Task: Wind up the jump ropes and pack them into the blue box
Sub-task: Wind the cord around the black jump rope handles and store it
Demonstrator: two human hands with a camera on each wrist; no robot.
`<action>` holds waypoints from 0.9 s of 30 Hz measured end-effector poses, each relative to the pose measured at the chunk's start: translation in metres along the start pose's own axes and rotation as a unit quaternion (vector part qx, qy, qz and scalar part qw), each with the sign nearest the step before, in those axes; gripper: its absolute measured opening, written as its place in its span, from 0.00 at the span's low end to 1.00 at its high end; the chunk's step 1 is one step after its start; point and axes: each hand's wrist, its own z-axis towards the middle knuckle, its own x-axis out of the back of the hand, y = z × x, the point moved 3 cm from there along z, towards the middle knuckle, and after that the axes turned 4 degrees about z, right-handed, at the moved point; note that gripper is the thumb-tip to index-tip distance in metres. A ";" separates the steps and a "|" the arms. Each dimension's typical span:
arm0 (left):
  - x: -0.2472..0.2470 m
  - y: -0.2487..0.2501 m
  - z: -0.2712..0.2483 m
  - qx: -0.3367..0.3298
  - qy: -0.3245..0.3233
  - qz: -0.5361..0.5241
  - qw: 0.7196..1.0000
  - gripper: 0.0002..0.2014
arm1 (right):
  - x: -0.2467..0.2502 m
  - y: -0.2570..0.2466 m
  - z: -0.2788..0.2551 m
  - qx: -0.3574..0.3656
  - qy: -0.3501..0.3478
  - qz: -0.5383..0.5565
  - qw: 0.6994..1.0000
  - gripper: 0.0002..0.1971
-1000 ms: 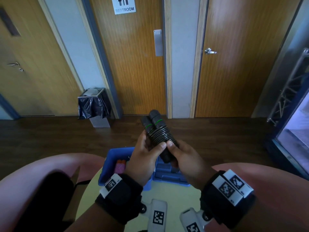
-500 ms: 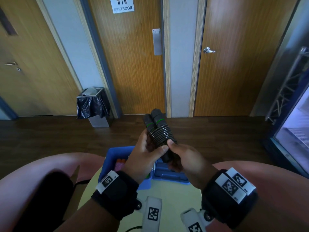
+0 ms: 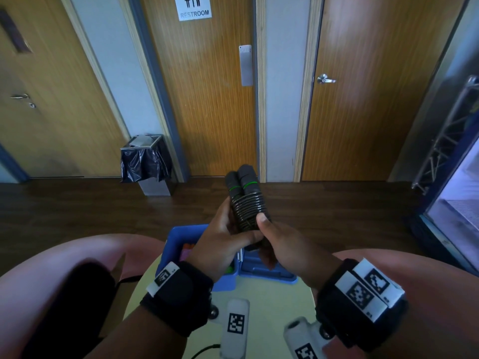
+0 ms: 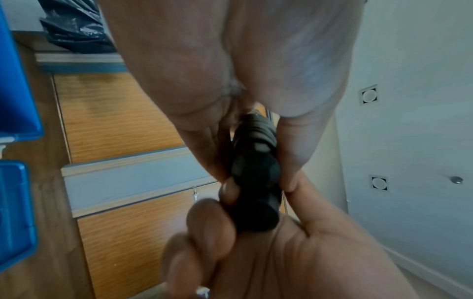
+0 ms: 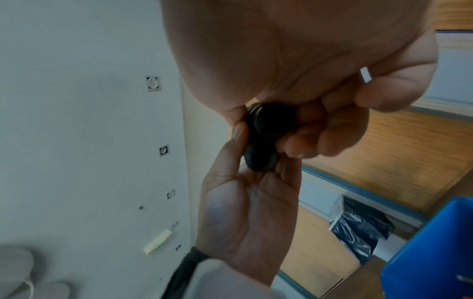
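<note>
A black jump rope [image 3: 245, 203] with green rings has its two handles side by side and its cord wound tightly round them. Both hands hold it upright above the blue box [image 3: 181, 244]. My left hand [image 3: 223, 237] grips the bundle from the left, thumb across its lower end. My right hand [image 3: 274, 242] pinches it from the right, thumb on the coils. The wrist views show the handle ends [image 4: 256, 194] [image 5: 261, 141] between fingers of both hands. The open box sits on a pale round table [image 3: 259, 294], partly hidden by the hands; something orange and pink shows inside.
The box lid [image 3: 267, 270] lies open to the right on the table. Pink seating [image 3: 64, 268] curves on both sides. A bin with a black bag [image 3: 145, 164] stands by the wooden doors across the dark floor. A metal truss [image 3: 445, 136] stands at right.
The bundle has turned slightly more upright in the hands. The right thumb has moved up onto the coils. The view has tilted down a little.
</note>
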 end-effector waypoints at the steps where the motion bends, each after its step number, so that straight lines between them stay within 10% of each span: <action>1: 0.002 0.001 0.000 0.004 -0.002 0.004 1.000 0.30 | 0.001 0.000 0.000 -0.019 -0.004 -0.012 1.000 0.41; 5: 0.005 0.002 -0.006 0.045 -0.055 0.030 0.997 0.32 | 0.020 -0.008 0.003 -0.022 0.072 -0.019 0.997 0.39; 8: 0.001 0.003 -0.010 0.083 -0.130 0.069 0.986 0.35 | 0.027 -0.011 0.015 -0.028 0.072 0.226 0.971 0.44; 11: -0.008 0.001 -0.012 0.097 -0.179 0.091 0.975 0.37 | 0.018 -0.012 0.018 -0.096 0.019 0.411 0.906 0.28; 15: -0.016 -0.008 -0.017 0.082 -0.122 0.073 0.986 0.40 | 0.010 -0.014 0.018 -0.059 0.013 0.483 0.873 0.07; 27: -0.019 0.004 -0.032 -0.034 -0.036 0.058 0.997 0.30 | 0.011 -0.033 0.006 0.053 0.090 0.481 0.870 0.18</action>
